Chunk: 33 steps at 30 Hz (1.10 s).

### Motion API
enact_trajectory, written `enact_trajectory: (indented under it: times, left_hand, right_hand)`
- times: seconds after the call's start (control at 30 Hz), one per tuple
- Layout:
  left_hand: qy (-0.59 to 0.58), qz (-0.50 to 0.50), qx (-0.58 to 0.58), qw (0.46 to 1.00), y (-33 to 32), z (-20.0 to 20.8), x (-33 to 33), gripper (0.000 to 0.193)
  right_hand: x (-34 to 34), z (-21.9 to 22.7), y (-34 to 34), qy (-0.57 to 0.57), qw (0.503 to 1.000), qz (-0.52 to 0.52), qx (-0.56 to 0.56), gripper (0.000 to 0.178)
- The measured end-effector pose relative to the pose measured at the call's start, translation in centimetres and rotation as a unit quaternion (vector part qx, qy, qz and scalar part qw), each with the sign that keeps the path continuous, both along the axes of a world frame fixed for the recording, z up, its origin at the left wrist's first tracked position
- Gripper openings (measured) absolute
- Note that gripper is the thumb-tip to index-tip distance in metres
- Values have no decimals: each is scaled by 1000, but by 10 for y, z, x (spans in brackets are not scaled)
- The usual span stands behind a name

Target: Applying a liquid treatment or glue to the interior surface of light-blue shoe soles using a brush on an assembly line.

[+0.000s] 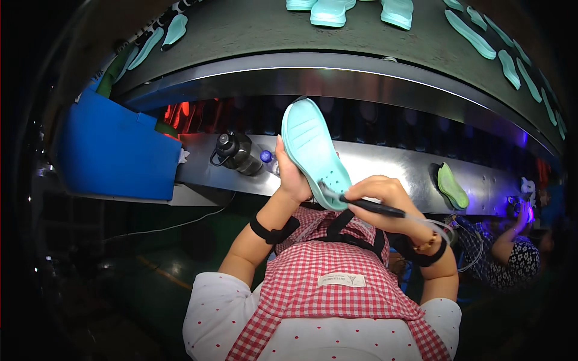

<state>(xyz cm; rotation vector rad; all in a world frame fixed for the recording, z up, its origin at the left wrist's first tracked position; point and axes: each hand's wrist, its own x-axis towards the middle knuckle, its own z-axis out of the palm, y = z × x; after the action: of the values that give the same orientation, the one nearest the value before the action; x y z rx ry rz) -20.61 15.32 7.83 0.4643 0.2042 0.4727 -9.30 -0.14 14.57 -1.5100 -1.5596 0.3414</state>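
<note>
My left hand (293,178) is closed around the edge of a mint-green shoe sole (310,135), held up in front of me. The sole's inner face shows, with grooves across its upper part and small holes toward the lower end. My right hand (385,201) grips a black-handled brush (374,207), from whose back end a clear tube (436,224) runs past the wrist. Its greyish tip rests at the lower end of the sole, over the rim or just inside; exact contact is hard to make out.
Beyond the metal shelf (385,174), a dark conveyor belt (253,39) carries several mint soles (469,35). On the shelf are a dark water bottle (241,154), a smaller blue-capped bottle (268,159) and a yellow-green sole (451,186). A blue bin (120,150) stands left; another person (512,253) sits right.
</note>
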Motion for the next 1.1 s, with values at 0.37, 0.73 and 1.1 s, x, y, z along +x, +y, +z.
enact_trajectory:
  times: [0.37, 0.73, 1.1]
  left_hand:
    - [-101, -116, -26, 988, -17, 15, 8, 78]
    - [-24, 107, 44, 993, -13, 44, 14, 89]
    - [-97, 80, 88, 988, 0, 68, 8, 85]
  right_hand:
    - [-2, 33, 5, 251, 964, 80, -29, 17]
    - [15, 21, -3, 259, 966, 19, 11, 17]
    - [18, 21, -21, 215, 972, 92, -15, 21]
